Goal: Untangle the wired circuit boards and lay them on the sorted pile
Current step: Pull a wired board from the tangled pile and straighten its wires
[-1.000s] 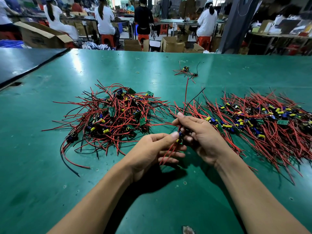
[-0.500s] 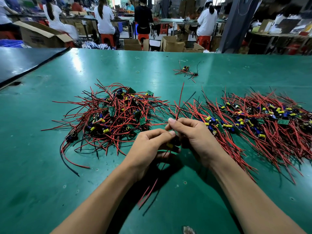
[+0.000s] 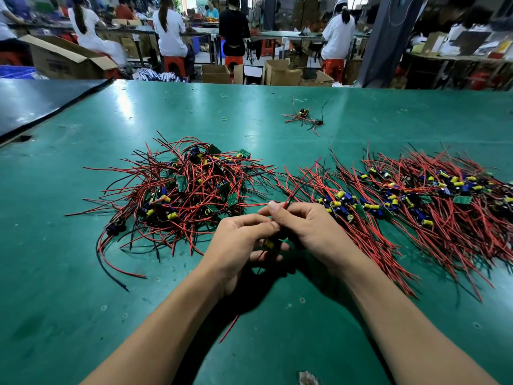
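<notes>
A tangled heap of wired circuit boards (image 3: 186,193), red and black leads around small green boards, lies left of centre on the green table (image 3: 55,273). The sorted pile (image 3: 416,201), leads combed roughly parallel, spreads to the right. Between them, near the front, my left hand (image 3: 238,245) and my right hand (image 3: 313,232) meet around one wired circuit board (image 3: 268,243); only its yellow capacitor shows between the fingers. Its red and black leads stick up past my right thumb, and one red lead hangs below my left wrist.
A small stray bundle of wired boards (image 3: 304,116) lies farther back on the table. A dark table (image 3: 33,104) adjoins at the far left. Beyond the far edge, several people sit at benches among cardboard boxes (image 3: 280,73).
Both hands have drawn the held board slightly toward me. Its upward leads have swung from upright to slanting right, and a red lead now trails under my left wrist.
</notes>
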A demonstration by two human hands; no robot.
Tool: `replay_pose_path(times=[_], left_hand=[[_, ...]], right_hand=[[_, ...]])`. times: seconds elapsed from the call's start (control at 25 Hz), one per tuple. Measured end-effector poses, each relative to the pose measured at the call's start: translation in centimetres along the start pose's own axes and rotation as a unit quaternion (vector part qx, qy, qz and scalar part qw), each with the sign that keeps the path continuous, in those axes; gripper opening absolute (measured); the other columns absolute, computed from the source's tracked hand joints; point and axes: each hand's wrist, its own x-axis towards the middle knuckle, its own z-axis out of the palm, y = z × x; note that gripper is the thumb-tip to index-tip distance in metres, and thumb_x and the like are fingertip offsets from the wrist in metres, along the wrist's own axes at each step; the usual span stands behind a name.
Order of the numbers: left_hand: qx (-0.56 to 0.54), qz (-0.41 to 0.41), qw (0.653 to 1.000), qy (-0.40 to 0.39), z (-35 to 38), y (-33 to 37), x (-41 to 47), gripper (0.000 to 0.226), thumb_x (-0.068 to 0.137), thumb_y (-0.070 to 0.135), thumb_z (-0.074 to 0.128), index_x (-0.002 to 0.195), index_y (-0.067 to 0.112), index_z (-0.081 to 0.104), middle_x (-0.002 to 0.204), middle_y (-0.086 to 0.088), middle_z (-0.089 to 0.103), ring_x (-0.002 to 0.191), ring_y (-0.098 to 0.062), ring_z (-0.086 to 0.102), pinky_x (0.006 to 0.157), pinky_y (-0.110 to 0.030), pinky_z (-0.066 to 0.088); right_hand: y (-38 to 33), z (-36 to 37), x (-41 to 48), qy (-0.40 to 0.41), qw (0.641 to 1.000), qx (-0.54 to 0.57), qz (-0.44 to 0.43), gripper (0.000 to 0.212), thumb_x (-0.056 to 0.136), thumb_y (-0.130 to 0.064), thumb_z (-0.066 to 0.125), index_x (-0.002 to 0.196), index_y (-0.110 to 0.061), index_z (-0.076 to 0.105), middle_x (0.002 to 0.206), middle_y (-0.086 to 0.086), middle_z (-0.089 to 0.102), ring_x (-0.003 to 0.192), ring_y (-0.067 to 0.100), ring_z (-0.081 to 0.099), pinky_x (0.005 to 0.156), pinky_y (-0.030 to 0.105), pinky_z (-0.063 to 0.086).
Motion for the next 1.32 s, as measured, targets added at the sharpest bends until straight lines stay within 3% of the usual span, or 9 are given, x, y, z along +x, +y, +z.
replay_pose_path(times=[0.2,0.36,0.44,0.56,0.64,0.88,1.04,1.12,1.32], left_hand=[[0.024,-0.012,1.0,-0.011,0.4,0.1,-0.2,0.021,0.085,0.001,0.066,0.067,0.008,0.074,0.075,-0.015,0.07,0.063,-0.026,0.07,0.053,-0.03,0.058],[0.027,-0.018,0.999,-0.023,0.7,0.2,-0.3,0.02,0.085,0.002,0.066,0.068,0.008,0.073,0.076,-0.014,0.071,0.063,-0.025,0.07,0.051,-0.029,0.057],[0.027,-0.024,0.999,-0.028,0.6,0.3,-0.3,0.018,0.084,0.001,0.066,0.07,0.007,0.073,0.077,-0.014,0.071,0.063,-0.025,0.07,0.05,-0.028,0.055],[0.021,-0.034,0.999,-0.037,0.3,0.4,-0.3,0.016,0.083,0.001,0.066,0.07,0.007,0.073,0.078,-0.015,0.07,0.063,-0.026,0.068,0.051,-0.029,0.055],[0.023,-0.039,0.998,-0.04,0.1,0.5,-0.3,0.016,0.082,0.001,0.066,0.069,0.008,0.073,0.077,-0.015,0.07,0.062,-0.026,0.068,0.054,-0.03,0.056],[0.011,-0.046,0.998,-0.037,-0.1,0.4,-0.4,0.016,0.083,0.0,0.064,0.07,0.006,0.07,0.071,-0.016,0.067,0.058,-0.027,0.065,0.054,-0.032,0.058],[-0.003,-0.047,0.999,-0.024,0.1,0.3,-0.5,0.01,0.087,0.001,0.064,0.079,0.004,0.07,0.072,-0.019,0.066,0.056,-0.026,0.063,0.047,-0.029,0.054],[-0.002,-0.051,0.999,-0.021,-0.1,0.4,-0.4,0.008,0.086,-0.001,0.063,0.08,0.002,0.069,0.071,-0.02,0.065,0.054,-0.026,0.062,0.046,-0.028,0.053],[0.014,-0.055,0.998,-0.04,-0.2,0.6,-0.4,0.011,0.083,0.0,0.065,0.075,0.006,0.069,0.069,-0.018,0.065,0.053,-0.023,0.06,0.043,-0.025,0.05]], right_hand=[[0.2,-1.3,1.1,0.173,0.959,-0.191,-0.119,0.025,0.095,-0.035,0.066,0.08,-0.022,0.08,0.068,-0.019,0.072,0.073,-0.009,0.063,0.07,0.008,0.041],[0.6,-1.9,1.5,0.263,0.945,-0.151,-0.121,0.038,0.098,-0.043,0.06,0.078,-0.017,0.079,0.047,-0.012,0.047,0.044,0.002,0.043,0.05,0.02,0.03],[0.1,-1.6,1.5,0.254,0.965,0.003,-0.065,0.046,0.1,-0.045,0.055,0.075,-0.013,0.076,0.053,-0.002,0.032,0.039,0.007,0.023,0.041,0.023,0.018],[-1.3,-2.1,1.4,0.143,0.953,0.262,0.053,0.061,0.104,-0.044,0.045,0.058,-0.012,0.07,0.05,-0.005,0.036,0.032,0.005,0.021,0.033,0.016,0.017],[-1.6,-2.5,1.2,0.095,0.943,0.308,0.077,0.065,0.103,-0.042,0.044,0.05,-0.014,0.066,0.048,-0.005,0.036,0.03,0.004,0.021,0.031,0.017,0.02],[-0.3,-2.1,1.4,0.099,0.976,0.187,0.059,0.057,0.099,-0.052,0.049,0.065,-0.013,0.075,0.056,-0.006,0.039,0.035,0.003,0.021,0.039,0.018,0.011],[0.8,-0.9,0.8,0.05,0.997,0.048,0.046,0.038,0.09,-0.05,0.067,0.087,-0.014,0.078,0.054,-0.002,0.032,0.04,0.01,0.028,0.04,0.017,0.029],[1.0,-0.4,0.7,0.041,0.997,0.04,0.048,0.032,0.09,-0.044,0.071,0.089,-0.013,0.077,0.048,-0.002,0.031,0.038,0.012,0.031,0.04,0.018,0.033],[0.6,-1.8,1.3,0.123,0.99,0.064,0.001,0.027,0.092,-0.035,0.069,0.079,-0.013,0.078,0.049,-0.007,0.03,0.037,0.006,0.022,0.038,0.017,0.017]])
